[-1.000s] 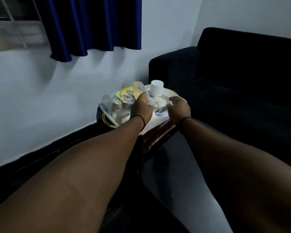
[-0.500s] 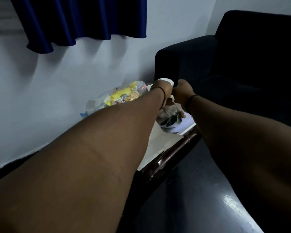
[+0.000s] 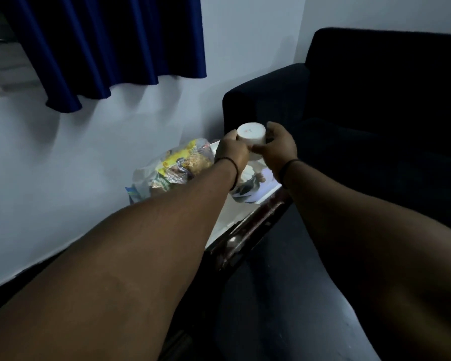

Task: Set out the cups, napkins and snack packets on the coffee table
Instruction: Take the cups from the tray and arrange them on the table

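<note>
A white stack of upside-down cups [image 3: 251, 136] is lifted above a small side table [image 3: 228, 217]. My left hand [image 3: 231, 153] grips its left side and my right hand [image 3: 276, 147] grips its right side. Below them on the table lies a clear bag of snack packets [image 3: 175, 169], yellow and green inside, with more wrapped items [image 3: 246, 190] partly hidden by my wrists. No napkins can be made out in the dim light.
A dark sofa [image 3: 362, 121] stands right behind and to the right of the table. A white wall with a blue curtain [image 3: 102, 48] is on the left. A dark glossy surface [image 3: 284, 295] spreads below my arms, nearer to me.
Both hands moved from the table top up to the cup stack, closed round it and raised it. The camera came closer to the table.
</note>
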